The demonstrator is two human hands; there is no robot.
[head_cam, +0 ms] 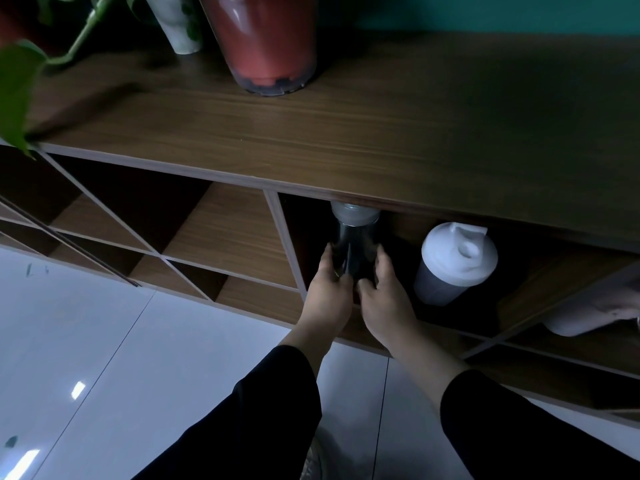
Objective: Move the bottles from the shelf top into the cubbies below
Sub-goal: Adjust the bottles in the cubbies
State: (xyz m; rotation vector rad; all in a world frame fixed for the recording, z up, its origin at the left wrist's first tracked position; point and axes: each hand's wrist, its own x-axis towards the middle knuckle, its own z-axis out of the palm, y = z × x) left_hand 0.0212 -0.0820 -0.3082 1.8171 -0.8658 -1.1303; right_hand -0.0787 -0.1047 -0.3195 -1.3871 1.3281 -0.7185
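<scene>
A dark bottle (353, 242) with a grey cap stands upright inside a top-row cubby (398, 306) under the wooden shelf top (381, 133). My left hand (329, 292) wraps its lower left side and my right hand (384, 299) wraps its lower right side. The cap is partly hidden by the shelf top's front edge. A grey shaker bottle (453, 265) with a white flip lid stands in the same cubby, just to the right of my hands.
A red plant pot (263, 43) in a clear sleeve and a white vase (180, 26) stand at the back left of the shelf top, with green leaves (17, 84) hanging at the left. Open cubbies (221, 237) lie to the left. A pale object (595, 310) lies in a right cubby.
</scene>
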